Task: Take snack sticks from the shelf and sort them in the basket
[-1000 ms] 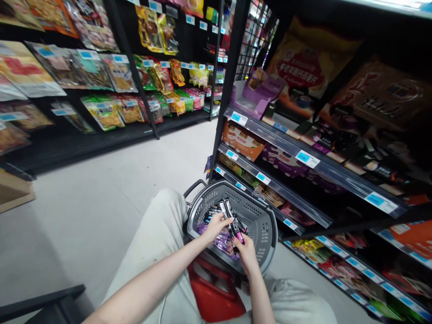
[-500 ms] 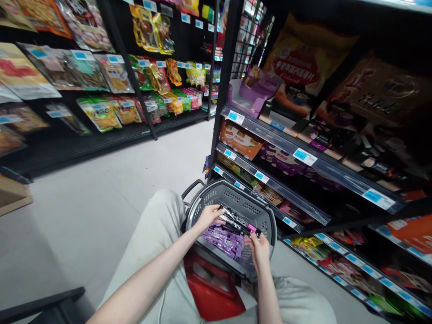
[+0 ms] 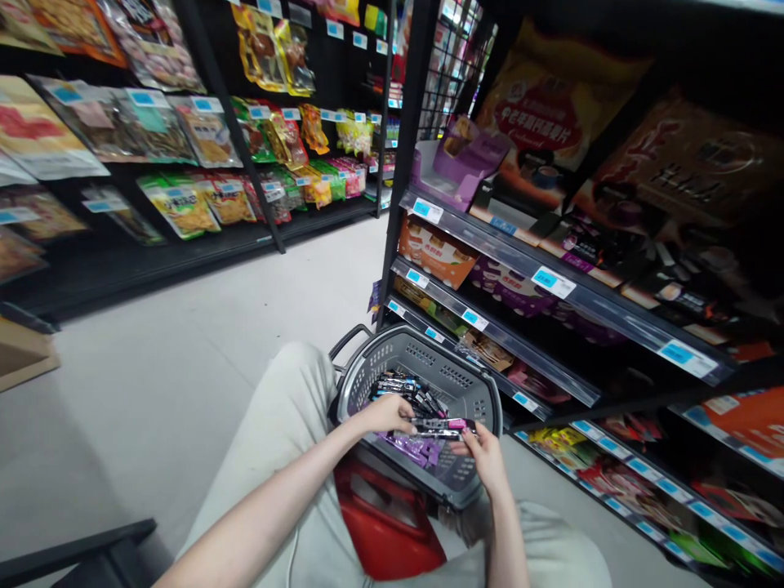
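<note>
Over the grey basket (image 3: 422, 359), my left hand (image 3: 390, 413) and my right hand (image 3: 483, 451) pinch the two ends of slim black stick sachets (image 3: 436, 426) with a pink patch near the right end. The sachets lie roughly level between my fingertips; how many there are I cannot tell. Inside the basket, just beyond my left hand, is a loose heap of black sachets (image 3: 405, 390). Purple sachets (image 3: 412, 449) lie in its near part, partly hidden by my hands and the held sachets.
A red object (image 3: 392, 523) sits between my legs below the basket. On the right, a black shelf (image 3: 490, 245) with price tags holds boxes and bags. Snack bags hang on the left shelving (image 3: 184, 245). A cardboard box (image 3: 24, 351) stands at the left edge.
The held sachets have moved nearer to me and turned more level. Both hands shifted slightly rightward, and the heap of black sachets behind them shows more.
</note>
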Action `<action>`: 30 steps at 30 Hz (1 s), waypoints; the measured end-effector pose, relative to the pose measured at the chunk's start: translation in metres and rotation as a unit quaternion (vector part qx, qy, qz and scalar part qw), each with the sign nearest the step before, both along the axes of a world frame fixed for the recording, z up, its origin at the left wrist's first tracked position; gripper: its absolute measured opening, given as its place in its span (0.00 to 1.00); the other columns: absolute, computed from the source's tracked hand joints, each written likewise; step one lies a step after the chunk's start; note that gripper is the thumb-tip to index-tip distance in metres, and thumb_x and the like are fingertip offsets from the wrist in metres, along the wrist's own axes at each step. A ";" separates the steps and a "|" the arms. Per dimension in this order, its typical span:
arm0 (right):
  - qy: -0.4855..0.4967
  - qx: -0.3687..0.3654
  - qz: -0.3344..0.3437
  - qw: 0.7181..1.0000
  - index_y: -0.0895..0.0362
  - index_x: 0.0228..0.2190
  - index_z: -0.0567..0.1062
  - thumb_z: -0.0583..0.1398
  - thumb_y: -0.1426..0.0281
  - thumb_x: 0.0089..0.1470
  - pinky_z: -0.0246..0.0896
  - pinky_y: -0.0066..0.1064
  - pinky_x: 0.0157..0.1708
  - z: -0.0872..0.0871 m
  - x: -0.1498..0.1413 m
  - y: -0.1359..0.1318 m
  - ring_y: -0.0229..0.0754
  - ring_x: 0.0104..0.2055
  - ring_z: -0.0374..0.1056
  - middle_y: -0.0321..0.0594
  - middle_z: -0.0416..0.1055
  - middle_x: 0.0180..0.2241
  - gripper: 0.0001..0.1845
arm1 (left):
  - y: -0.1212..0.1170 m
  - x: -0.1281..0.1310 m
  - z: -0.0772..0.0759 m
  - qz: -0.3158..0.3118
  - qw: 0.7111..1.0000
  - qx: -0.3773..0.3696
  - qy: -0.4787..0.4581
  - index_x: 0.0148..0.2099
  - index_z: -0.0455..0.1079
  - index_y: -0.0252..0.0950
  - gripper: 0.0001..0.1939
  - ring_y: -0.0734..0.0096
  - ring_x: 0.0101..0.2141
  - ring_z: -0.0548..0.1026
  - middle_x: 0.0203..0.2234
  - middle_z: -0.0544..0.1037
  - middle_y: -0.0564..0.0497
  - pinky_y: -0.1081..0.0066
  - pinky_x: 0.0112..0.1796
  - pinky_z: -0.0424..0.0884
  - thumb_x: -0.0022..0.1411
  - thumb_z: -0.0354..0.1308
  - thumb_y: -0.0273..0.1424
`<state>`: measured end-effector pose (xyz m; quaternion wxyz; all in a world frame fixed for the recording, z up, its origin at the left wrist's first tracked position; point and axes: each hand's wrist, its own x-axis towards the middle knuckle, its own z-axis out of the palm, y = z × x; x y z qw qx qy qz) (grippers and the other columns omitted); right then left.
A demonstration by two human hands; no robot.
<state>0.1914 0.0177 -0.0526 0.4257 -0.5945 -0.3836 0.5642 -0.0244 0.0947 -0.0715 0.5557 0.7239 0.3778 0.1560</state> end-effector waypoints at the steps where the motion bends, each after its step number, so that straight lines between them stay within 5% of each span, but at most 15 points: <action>1: -0.021 0.003 0.021 1.000 0.59 0.30 0.69 0.59 0.59 0.39 0.63 0.33 0.22 0.000 -0.003 0.000 0.43 0.22 0.68 0.39 0.71 0.22 0.18 | -0.004 0.002 -0.001 -0.035 0.999 0.030 0.018 0.26 0.70 0.33 0.12 0.80 0.20 0.61 0.14 0.64 0.59 0.79 0.22 0.53 0.39 0.60 0.37; 4: -0.103 0.028 0.059 0.993 0.58 0.30 0.70 0.57 0.58 0.42 0.62 0.32 0.23 0.002 -0.012 -0.003 0.43 0.21 0.67 0.39 0.71 0.21 0.17 | -0.015 0.009 -0.004 -0.093 0.993 0.075 0.025 0.25 0.69 0.34 0.10 0.81 0.19 0.59 0.14 0.62 0.60 0.79 0.21 0.50 0.41 0.59 0.36; 11: -0.261 0.131 0.051 0.955 0.57 0.25 0.75 0.57 0.60 0.42 0.59 0.28 0.27 0.015 -0.009 -0.003 0.40 0.26 0.64 0.40 0.70 0.24 0.13 | -0.019 0.016 0.001 -0.085 0.991 0.102 0.031 0.25 0.69 0.34 0.08 0.80 0.19 0.60 0.14 0.62 0.59 0.79 0.21 0.49 0.43 0.58 0.35; 19: -0.101 -0.003 -0.084 0.991 0.60 0.24 0.73 0.62 0.59 0.33 0.61 0.31 0.21 0.002 0.023 -0.002 0.40 0.19 0.65 0.37 0.70 0.20 0.17 | -0.004 -0.001 0.008 -0.102 0.975 -0.173 -0.090 0.26 0.70 0.32 0.12 0.77 0.18 0.65 0.15 0.68 0.57 0.78 0.21 0.59 0.38 0.61 0.34; 23: 0.005 -0.046 -0.135 0.990 0.60 0.23 0.72 0.65 0.63 0.29 0.64 0.31 0.24 0.001 0.036 -0.006 0.40 0.21 0.67 0.35 0.70 0.20 0.16 | -0.001 0.000 0.003 0.029 0.933 -0.312 -0.176 0.29 0.68 0.31 0.13 0.69 0.23 0.72 0.19 0.72 0.52 0.73 0.24 0.66 0.38 0.61 0.33; 26: 0.052 -0.057 -0.130 0.989 0.60 0.23 0.72 0.65 0.65 0.30 0.66 0.31 0.27 0.004 0.035 -0.007 0.41 0.24 0.68 0.36 0.70 0.21 0.15 | 0.003 0.004 -0.002 0.152 0.906 -0.326 -0.224 0.23 0.65 0.30 0.12 0.67 0.25 0.73 0.17 0.71 0.52 0.70 0.27 0.69 0.38 0.62 0.32; 30: 0.078 -0.041 -0.119 0.989 0.60 0.22 0.71 0.65 0.66 0.31 0.66 0.32 0.28 0.009 0.026 -0.006 0.41 0.25 0.68 0.37 0.70 0.22 0.13 | 0.007 0.007 -0.002 0.219 0.884 -0.308 -0.276 0.25 0.67 0.27 0.13 0.71 0.23 0.73 0.20 0.73 0.48 0.71 0.29 0.70 0.40 0.61 0.33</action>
